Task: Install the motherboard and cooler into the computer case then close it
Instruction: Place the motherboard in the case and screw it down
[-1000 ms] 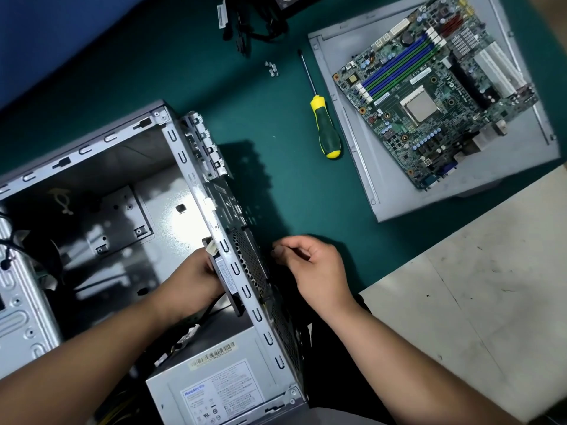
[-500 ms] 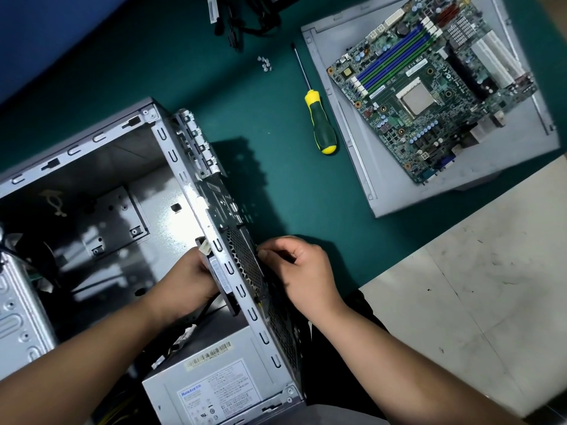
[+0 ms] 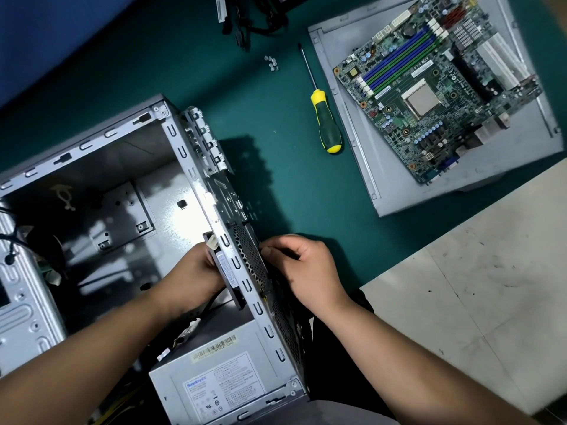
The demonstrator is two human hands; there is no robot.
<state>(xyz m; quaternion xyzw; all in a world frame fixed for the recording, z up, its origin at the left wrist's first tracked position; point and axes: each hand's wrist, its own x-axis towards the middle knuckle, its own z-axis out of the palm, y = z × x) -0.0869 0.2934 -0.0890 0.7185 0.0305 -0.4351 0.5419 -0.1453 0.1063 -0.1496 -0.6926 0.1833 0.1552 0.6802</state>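
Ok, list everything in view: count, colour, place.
case: one, grey, open, left on the mat
fan: one, black, inside the case's rear wall
power supply: one, grey, in the case's near corner
motherboard: one, green, on the panel
panel: one, grey, upper right on the mat
screwdriver: one, green and yellow, between case and panel
screws: small cluster, silver, left of the screwdriver tip
cables: bundle, black, top edge
mat: one, teal
left hand: inside the case, holds the fan
right hand: outside the rear wall, fingertips at the grille
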